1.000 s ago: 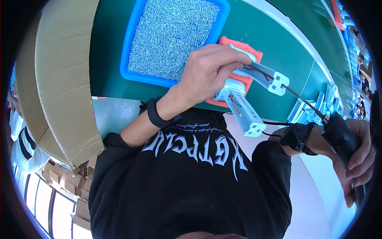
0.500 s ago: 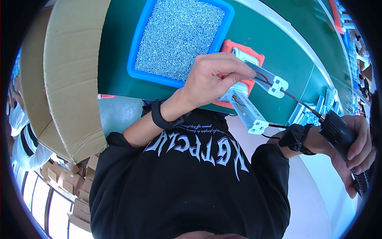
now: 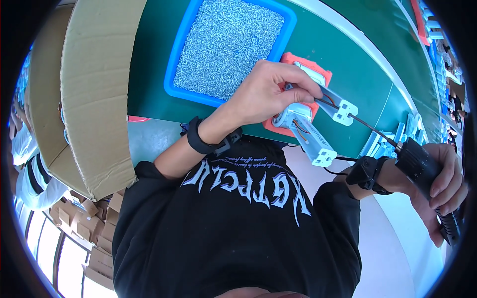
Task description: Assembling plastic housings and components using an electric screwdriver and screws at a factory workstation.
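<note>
My left hand [image 3: 271, 92] reaches over the bench, thumb and forefinger closed on a pale handle-like plastic housing [image 3: 343, 113] with dark and reddish wires along its open channel. My right hand [image 3: 444, 186] is wrapped round a black electric screwdriver [image 3: 420, 166]. The screwdriver's long thin bit meets the square, holed end of that housing. Below it lies a second pale housing [image 3: 313, 141], also with wires showing, its holed end pointing toward me. Both housings lead back to an orange-red foam holder [image 3: 325, 77], partly hidden by my left hand.
A blue tray [image 3: 169, 74] full of small silvery screws stands at the left on the green bench [image 3: 149, 79]. A large cardboard box [image 3: 97, 99] rises beside the bench's left end. More pale plastic parts [image 3: 397, 136] lie near the right edge. A dark cable passes below the second housing.
The view has shifted slightly, so the tray and box appear a little farther right. Both hands keep their grips, and the bit stays at the housing's end.
</note>
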The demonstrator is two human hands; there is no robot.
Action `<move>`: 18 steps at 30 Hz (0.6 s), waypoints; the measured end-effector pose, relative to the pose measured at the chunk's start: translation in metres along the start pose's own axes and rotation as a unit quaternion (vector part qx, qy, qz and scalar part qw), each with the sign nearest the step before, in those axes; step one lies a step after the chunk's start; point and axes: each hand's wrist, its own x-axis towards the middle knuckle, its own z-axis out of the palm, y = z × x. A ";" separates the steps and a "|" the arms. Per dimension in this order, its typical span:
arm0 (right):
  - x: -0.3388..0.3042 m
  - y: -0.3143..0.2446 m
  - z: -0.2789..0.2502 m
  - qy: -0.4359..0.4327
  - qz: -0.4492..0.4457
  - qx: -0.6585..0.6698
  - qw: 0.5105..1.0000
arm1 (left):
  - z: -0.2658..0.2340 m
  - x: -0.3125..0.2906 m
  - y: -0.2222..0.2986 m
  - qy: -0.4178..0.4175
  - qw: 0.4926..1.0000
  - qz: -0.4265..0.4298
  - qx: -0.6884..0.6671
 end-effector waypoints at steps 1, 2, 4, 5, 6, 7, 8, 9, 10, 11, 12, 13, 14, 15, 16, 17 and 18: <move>-0.007 0.004 0.007 -0.003 0.004 0.000 1.000 | 0.001 -0.001 -0.001 0.007 1.000 0.019 0.009; -0.015 0.011 0.016 -0.007 0.008 0.000 1.000 | 0.001 -0.002 -0.001 0.015 0.999 0.038 0.018; -0.013 -0.014 -0.014 -0.018 0.018 -0.002 1.000 | -0.002 -0.002 0.005 0.043 0.994 0.073 0.062; -0.014 -0.015 -0.015 -0.021 0.022 -0.005 1.000 | -0.005 -0.002 0.008 0.067 0.986 0.107 0.107; -0.015 -0.013 -0.013 -0.020 0.023 -0.008 1.000 | -0.010 -0.002 0.011 0.090 0.974 0.140 0.151; -0.015 -0.010 -0.006 -0.035 0.022 -0.046 0.998 | -0.017 -0.003 0.015 0.088 0.975 0.140 0.148; -0.016 -0.006 0.000 -0.050 0.022 -0.085 0.995 | -0.027 -0.004 0.021 0.076 0.946 0.105 0.297; -0.016 -0.002 0.004 -0.066 0.022 -0.118 0.991 | -0.037 -0.007 0.024 0.066 0.892 0.067 0.442; -0.016 0.000 0.005 -0.066 0.023 -0.117 0.991 | -0.042 -0.012 0.023 0.067 0.892 0.066 0.442; -0.017 0.002 0.005 -0.076 0.022 -0.119 0.990 | -0.046 -0.019 0.020 0.050 0.882 0.023 0.468; -0.017 0.004 0.006 -0.086 0.021 -0.121 0.989 | -0.048 -0.025 0.017 0.034 0.869 -0.020 0.493; -0.018 0.005 0.006 -0.097 0.019 -0.123 0.987 | -0.048 -0.028 0.016 0.017 0.854 -0.063 0.516; -0.019 0.007 0.006 -0.107 0.018 -0.125 0.986 | -0.048 -0.030 0.013 0.017 0.854 -0.063 0.516; -0.020 0.008 0.006 -0.118 0.018 -0.128 0.985 | -0.048 -0.030 0.011 0.009 0.853 -0.069 0.517; -0.020 0.010 0.006 -0.128 0.017 -0.130 0.983 | -0.048 -0.030 0.009 0.001 0.852 -0.076 0.517; -0.020 0.011 0.005 -0.138 0.016 -0.133 0.981 | -0.049 -0.029 0.007 -0.008 0.852 -0.081 0.517; -0.019 0.012 0.004 -0.139 0.017 -0.134 0.981 | -0.050 -0.028 0.006 -0.008 0.853 -0.080 0.516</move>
